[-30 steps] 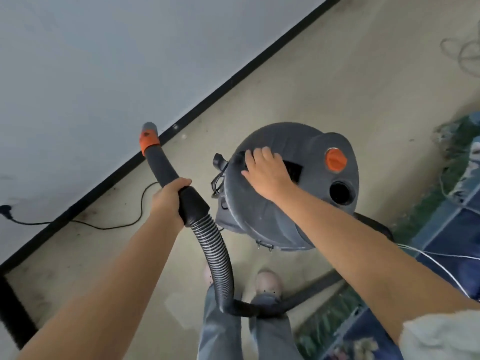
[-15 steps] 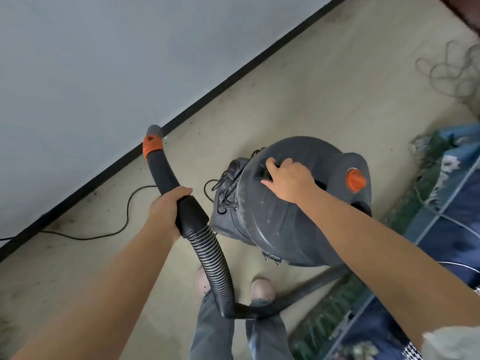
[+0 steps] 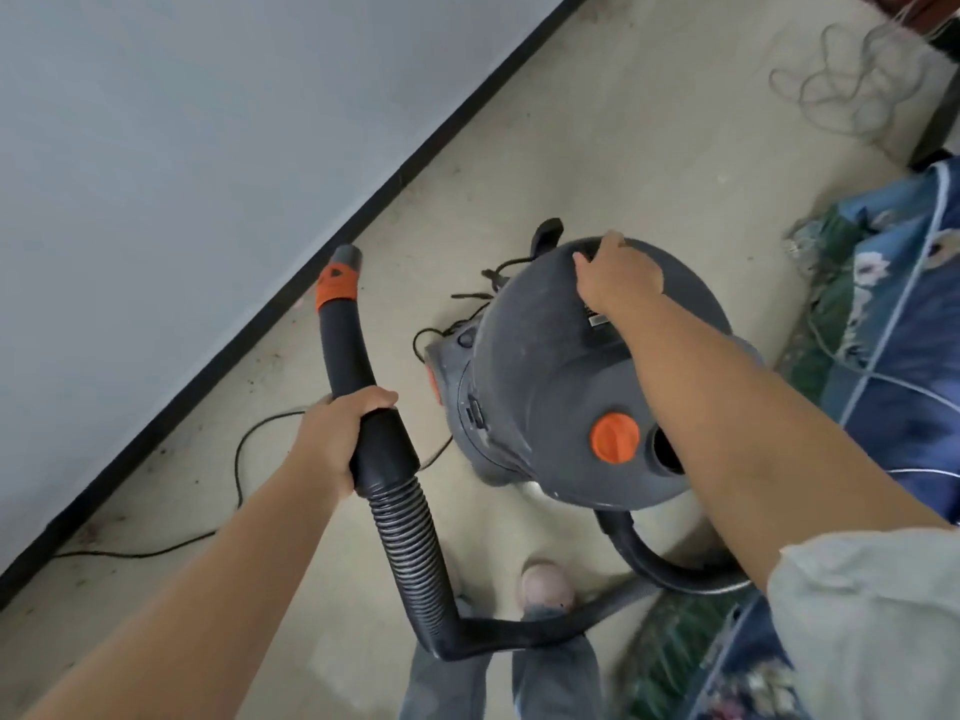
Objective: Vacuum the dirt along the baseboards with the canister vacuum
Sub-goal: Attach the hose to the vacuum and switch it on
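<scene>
From the head view, your left hand [image 3: 340, 433] has its fingers wrapped round the black hose handle [image 3: 363, 402], just above where the ribbed hose [image 3: 410, 543] joins it. The handle's long axis runs from your grip up toward eleven o'clock, ending in the orange-banded nozzle [image 3: 340, 275], which is lifted and points at the wall without touching the floor. Your right hand [image 3: 618, 280] sits on the far top edge of the canister vacuum [image 3: 550, 387], fingers curled over what looks like a recessed grip; whether they truly hook into it is hard to tell. The canister is tipped, its orange cap [image 3: 614, 438] facing you, and it stands at about one o'clock from your left hand, close beside the handle. The black baseboard [image 3: 332, 241] runs diagonally from seven o'clock to one o'clock, lying at ten o'clock from the nozzle and near it; dark specks of dirt [image 3: 171, 454] lie along its foot toward eight o'clock. So the left hand is the nearer one to the work: I judge you must drop the nozzle tip down and toward ten o'clock, then sweep along the baseboard line. Mind the thin power cord [image 3: 239, 459] looping across the floor in that strip.
</scene>
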